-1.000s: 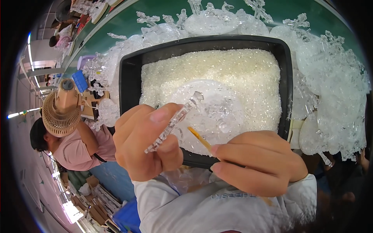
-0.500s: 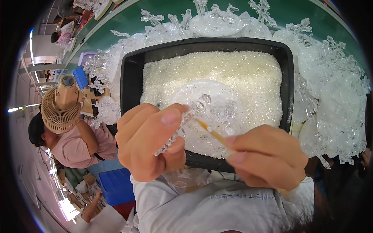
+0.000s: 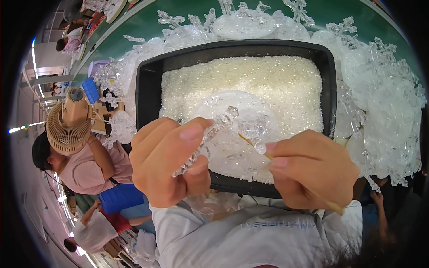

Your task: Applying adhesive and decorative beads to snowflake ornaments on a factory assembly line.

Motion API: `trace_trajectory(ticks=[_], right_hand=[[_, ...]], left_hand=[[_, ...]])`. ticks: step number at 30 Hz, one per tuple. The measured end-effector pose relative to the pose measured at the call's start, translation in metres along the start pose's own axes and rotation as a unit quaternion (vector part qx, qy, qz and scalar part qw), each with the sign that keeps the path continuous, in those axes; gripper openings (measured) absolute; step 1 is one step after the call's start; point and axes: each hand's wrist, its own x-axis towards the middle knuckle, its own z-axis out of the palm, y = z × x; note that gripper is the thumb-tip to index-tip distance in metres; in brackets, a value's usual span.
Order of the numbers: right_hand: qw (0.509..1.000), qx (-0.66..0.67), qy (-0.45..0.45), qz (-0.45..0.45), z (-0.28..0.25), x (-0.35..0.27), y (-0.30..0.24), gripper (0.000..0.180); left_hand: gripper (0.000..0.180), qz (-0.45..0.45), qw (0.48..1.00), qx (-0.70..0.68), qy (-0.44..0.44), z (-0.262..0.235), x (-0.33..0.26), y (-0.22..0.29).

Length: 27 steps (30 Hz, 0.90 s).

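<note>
Two bare hands meet over the near edge of a black tray. The left hand point(image 3: 167, 163) is closed around a clear plastic snowflake ornament point(image 3: 206, 140), thumb pressed on top of it and fingers curled beneath, so that the piece runs edge-on and slanting from lower left, near the palm, up to the right. The right hand point(image 3: 313, 167) pinches a thin wooden stick point(image 3: 250, 144) between thumb and fingers; the stick's front end points up and left and reaches the upper arm of the ornament, where a small blob of clear glitter sits, and its back end juts out beneath the hand at lower right.

Directly behind both hands lies the black rectangular tray point(image 3: 145, 96), filled with a bed of fine, whitish glitter flakes point(image 3: 268, 85); a round, clear plastic piece point(image 3: 232, 105) lies half sunk in the flakes just past the ornament. Around the tray, on a green table point(image 3: 178, 11), heaps of finished clear snowflake ornaments point(image 3: 384, 102) crowd the far side and the right side.

Left of the tray, well below the table edge, a tan handheld fan point(image 3: 67, 125) shows above another person in a pink shirt point(image 3: 89, 167). A white garment point(image 3: 250, 236) fills the bottom of the view.
</note>
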Motion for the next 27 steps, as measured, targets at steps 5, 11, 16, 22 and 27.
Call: trace_trajectory(ticks=[5, 11, 16, 22, 27], right_hand=[[0.999, 0.025, 0.013, 0.019, 0.002, 0.000, -0.004, 0.026], [0.997, 0.042, -0.037, 0.055, -0.012, 0.000, -0.006, 0.023], [0.998, 0.034, -0.010, 0.047, -0.011, -0.001, -0.004, 0.027], [0.998, 0.032, -0.015, 0.052, -0.012, 0.000, -0.005, 0.027], [0.998, 0.034, -0.012, 0.045, -0.013, -0.001, -0.004, 0.027]], left_hand=[[0.031, -0.001, 1.000, -0.013, -0.006, -0.001, -0.001, -0.002], [0.043, -0.001, 0.999, 0.007, -0.050, -0.008, -0.002, -0.004], [0.040, -0.011, 1.000, 0.007, -0.009, -0.002, -0.007, -0.003], [0.032, -0.003, 0.999, -0.010, 0.041, 0.002, -0.007, -0.004], [0.035, -0.039, 0.998, -0.003, 0.048, 0.002, -0.008, 0.001]])
